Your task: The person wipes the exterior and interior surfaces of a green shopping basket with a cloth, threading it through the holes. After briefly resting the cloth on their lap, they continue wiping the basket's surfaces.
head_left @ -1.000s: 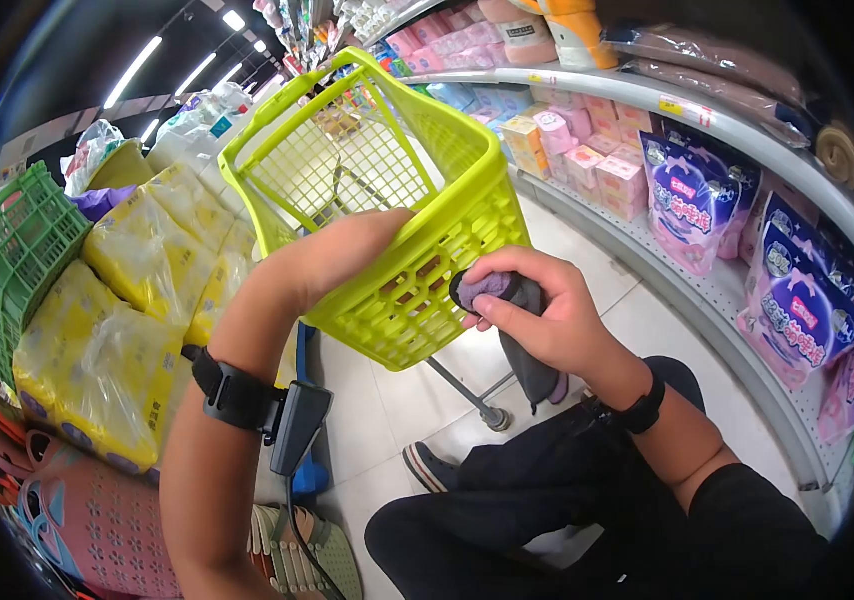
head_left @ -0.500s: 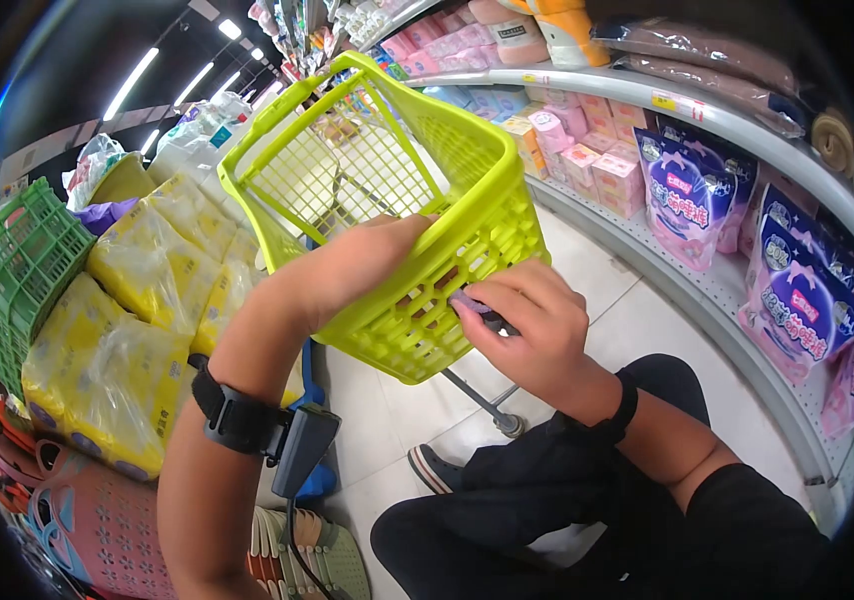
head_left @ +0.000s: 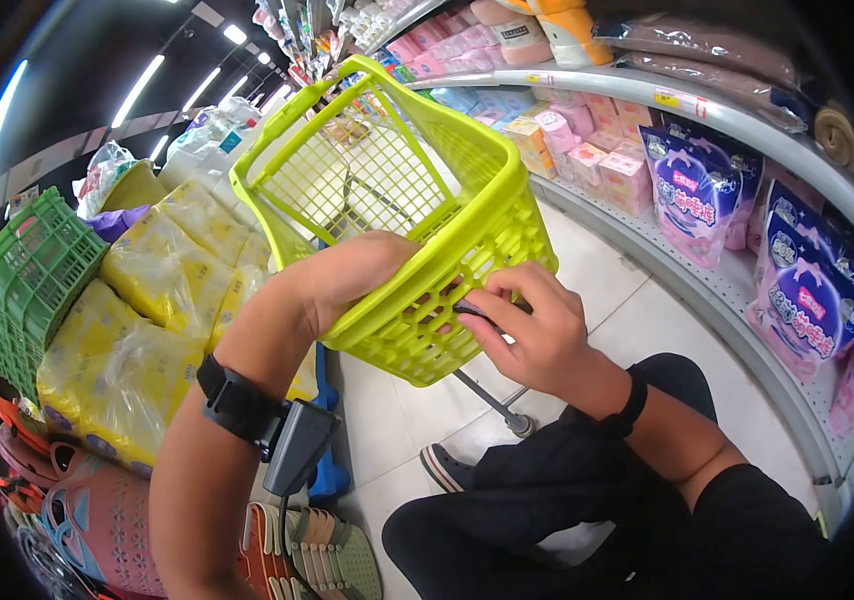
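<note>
A lime-green shopping cart basket [head_left: 437, 290] with lattice walls stands tilted in view in front of me. My left hand [head_left: 367, 270] reaches over its near rim; the fingers are hidden behind the wall, and bits of skin show through the holes. Outside that wall, my right hand [head_left: 532, 325] pinches a small dark purplish strip [head_left: 469, 308] between thumb and fingers, right against the lattice. A grey box on a black strap [head_left: 302, 445] is worn on my left forearm.
Yellow plastic-wrapped packs [head_left: 162, 270] and a green crate [head_left: 42, 290] are stacked at left, with clogs [head_left: 102, 520] below. At right, a curved shelf [head_left: 587, 215] holds purple-blue packages [head_left: 692, 195] and pink boxes. The cart's wheel [head_left: 520, 424] rests on the tiled floor.
The view has shifted slightly, so the surroundings sit a little further right. My right hand has turned slightly, and less of the dark strip shows outside the basket wall.
</note>
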Demonstrator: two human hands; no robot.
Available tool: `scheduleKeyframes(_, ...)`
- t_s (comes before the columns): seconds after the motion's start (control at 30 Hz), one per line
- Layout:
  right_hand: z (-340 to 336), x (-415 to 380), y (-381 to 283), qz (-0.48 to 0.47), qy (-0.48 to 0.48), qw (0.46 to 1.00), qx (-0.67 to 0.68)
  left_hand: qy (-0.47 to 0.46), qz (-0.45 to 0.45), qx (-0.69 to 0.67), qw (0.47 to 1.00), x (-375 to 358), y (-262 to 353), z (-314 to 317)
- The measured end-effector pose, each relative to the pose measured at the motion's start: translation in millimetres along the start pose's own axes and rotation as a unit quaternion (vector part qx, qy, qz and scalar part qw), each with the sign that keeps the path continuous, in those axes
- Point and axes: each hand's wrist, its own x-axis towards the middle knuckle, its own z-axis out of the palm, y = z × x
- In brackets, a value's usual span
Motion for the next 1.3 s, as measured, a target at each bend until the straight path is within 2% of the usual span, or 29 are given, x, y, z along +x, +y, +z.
scheduleKeyframes(0.07, 3, -1, -1, 0.008, 0.031, 0.999, 0.022, -0.004, 0.008, 0.022, 1.000, 6, -2, -6)
scheduleKeyframes(0.17, 4, -2, -5, 0.060, 0.043, 0.995, 0.069, -0.004, -0.032, 0.026, 0.999, 12, -12, -13)
scheduleKeyframes(0.23, 4, -1, -7, 0.070, 0.032, 0.994, 0.076, -0.071, 0.016, 0.040, 0.997, 17, -18, -24)
scheduleKeyframes(0.37, -2, 2, -10, 0.071, 0.006, 0.994, 0.088, -0.030, 0.021, 0.065, 0.997, 10, -13, -16)
scheduleKeyframes(0.47, -2, -1, -14, 0.081, 0.002, 0.994, 0.077, 0.098, 0.016, 0.200, 0.975, 0, -1, -1)
scheduleKeyframes(0.5, -1, -1, -14, 0.076, 0.008, 0.994, 0.076, 0.095, 0.016, 0.200, 0.975, 1, -3, -1)
scheduleKeyframes(0.57, -3, -3, -16, 0.078, -0.003, 0.995, 0.066, 0.228, 0.021, 0.200, 0.953, 5, -12, -4)
scheduleKeyframes(0.6, -5, -2, -17, 0.076, -0.017, 0.995, 0.057, 0.226, 0.022, 0.199, 0.953, 9, -19, -9)
scheduleKeyframes(0.63, -7, -1, -19, 0.074, -0.030, 0.996, 0.048, 0.330, 0.100, 0.306, 0.888, 14, -28, -15)
scheduleKeyframes(0.67, -8, 0, -21, 0.074, -0.031, 0.996, 0.048, 0.424, 0.176, 0.402, 0.792, 14, -31, -16)
scheduleKeyframes(0.8, -1, 0, -20, 0.080, -0.011, 0.996, 0.044, 0.461, 0.208, 0.409, 0.759, 13, -32, -17)
scheduleKeyframes(0.87, 0, 2, -15, 0.078, 0.019, 0.995, 0.066, 0.378, 0.201, 0.326, 0.843, 14, -31, -17)
scheduleKeyframes(0.9, 0, 4, -13, 0.076, 0.017, 0.995, 0.066, 0.379, 0.202, 0.324, 0.843, 18, -33, -23)
scheduleKeyframes(0.97, -3, 6, -10, 0.109, 0.010, 0.990, 0.088, 0.265, 0.137, 0.191, 0.935, 31, -40, -36)
scheduleKeyframes(1.0, -4, 7, -10, 0.116, 0.014, 0.989, 0.095, 0.264, 0.139, 0.188, 0.936, 25, -30, -27)
scheduleKeyframes(1.07, -3, 6, -10, 0.118, 0.017, 0.988, 0.097, 0.201, 0.071, 0.115, 0.970, 10, -13, -10)
scheduleKeyframes(1.17, -3, 7, -10, 0.120, 0.021, 0.988, 0.098, 0.150, 0.095, 0.067, 0.982, 7, -13, -4)
scheduleKeyframes(1.2, -3, 7, -11, 0.119, 0.017, 0.988, 0.095, 0.150, 0.093, 0.066, 0.982, 8, -13, -7)
scheduleKeyframes(1.27, -2, 7, -11, 0.121, 0.016, 0.988, 0.099, 0.036, 0.045, 0.098, 0.994, 13, -14, -21)
scheduleKeyframes(1.3, -2, 7, -12, 0.122, 0.018, 0.987, 0.102, 0.036, 0.044, 0.097, 0.994, 15, -16, -25)
